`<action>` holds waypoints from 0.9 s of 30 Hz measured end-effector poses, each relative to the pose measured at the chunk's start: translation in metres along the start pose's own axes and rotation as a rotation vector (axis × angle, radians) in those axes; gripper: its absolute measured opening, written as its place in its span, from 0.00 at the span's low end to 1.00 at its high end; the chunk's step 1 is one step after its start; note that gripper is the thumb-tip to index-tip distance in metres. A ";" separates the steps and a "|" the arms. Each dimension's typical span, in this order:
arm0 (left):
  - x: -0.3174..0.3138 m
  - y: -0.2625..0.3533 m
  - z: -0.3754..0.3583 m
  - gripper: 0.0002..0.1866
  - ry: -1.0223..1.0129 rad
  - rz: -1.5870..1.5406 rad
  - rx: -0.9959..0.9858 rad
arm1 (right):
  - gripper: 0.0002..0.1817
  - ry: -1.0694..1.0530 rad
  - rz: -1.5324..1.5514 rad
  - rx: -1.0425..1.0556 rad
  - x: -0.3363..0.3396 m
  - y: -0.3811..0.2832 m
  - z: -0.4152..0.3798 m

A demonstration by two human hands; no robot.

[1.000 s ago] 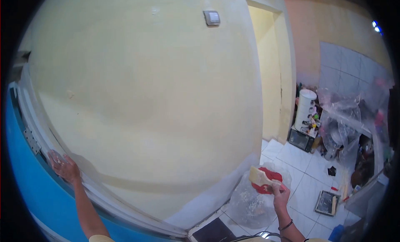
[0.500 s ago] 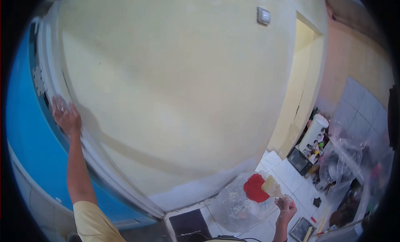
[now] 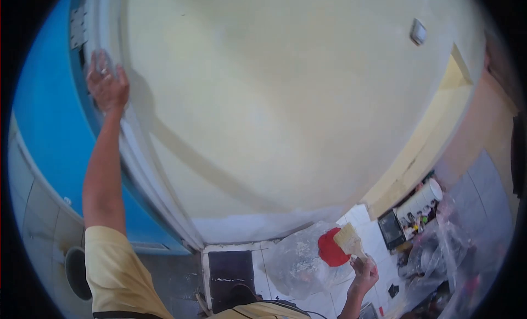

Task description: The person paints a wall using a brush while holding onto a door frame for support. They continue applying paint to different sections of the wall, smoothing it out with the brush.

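My left hand (image 3: 108,84) lies with its fingers spread against the white door frame (image 3: 127,133), beside the blue door (image 3: 46,116). A ring shows on one finger. My right hand (image 3: 364,272) grips a wide paintbrush (image 3: 348,241) by its handle, with the pale bristles pointing up and to the left. Just behind the brush is a round red surface (image 3: 331,249); what it belongs to I cannot make out. It appears amid a clear plastic bag (image 3: 296,267) on the floor.
A pale yellow wall (image 3: 263,116) fills the middle, with a light switch (image 3: 418,32) at upper right. A dark mat (image 3: 230,272) lies on the white tiles. Clear plastic sheeting (image 3: 433,253) and assorted items crowd the right side. A bucket (image 3: 78,272) stands at lower left.
My left hand has slid higher along the door frame. My right hand still holds the paintbrush near the red surface. The camera view has shifted, moving the wall and switch rightward.
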State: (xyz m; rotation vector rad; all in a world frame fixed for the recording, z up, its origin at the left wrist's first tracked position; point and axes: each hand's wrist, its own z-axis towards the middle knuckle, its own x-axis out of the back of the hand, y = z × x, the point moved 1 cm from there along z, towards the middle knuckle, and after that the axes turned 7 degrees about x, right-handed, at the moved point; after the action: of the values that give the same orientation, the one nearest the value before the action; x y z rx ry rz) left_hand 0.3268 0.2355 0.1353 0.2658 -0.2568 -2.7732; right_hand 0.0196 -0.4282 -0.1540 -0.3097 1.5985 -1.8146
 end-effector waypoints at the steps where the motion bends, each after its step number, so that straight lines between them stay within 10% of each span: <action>1: -0.001 -0.001 0.000 0.32 0.002 0.014 0.006 | 0.20 0.005 -0.003 -0.011 0.000 0.003 -0.002; 15: 0.009 0.008 0.001 0.36 0.007 -0.126 0.051 | 0.17 -0.523 -0.361 0.013 -0.077 0.041 0.013; 22: 0.012 0.009 0.001 0.37 -0.018 -0.137 0.064 | 0.13 -1.002 -0.587 0.649 -0.243 -0.056 0.005; 27: 0.013 0.009 0.001 0.38 -0.040 -0.154 0.072 | 0.08 -1.069 -0.197 1.246 -0.381 -0.155 -0.038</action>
State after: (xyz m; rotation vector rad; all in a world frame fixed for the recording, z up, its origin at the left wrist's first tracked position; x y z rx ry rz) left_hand 0.3179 0.2228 0.1359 0.2584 -0.3617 -2.9271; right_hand 0.2251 -0.1579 0.0818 -0.6580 -0.3456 -1.8804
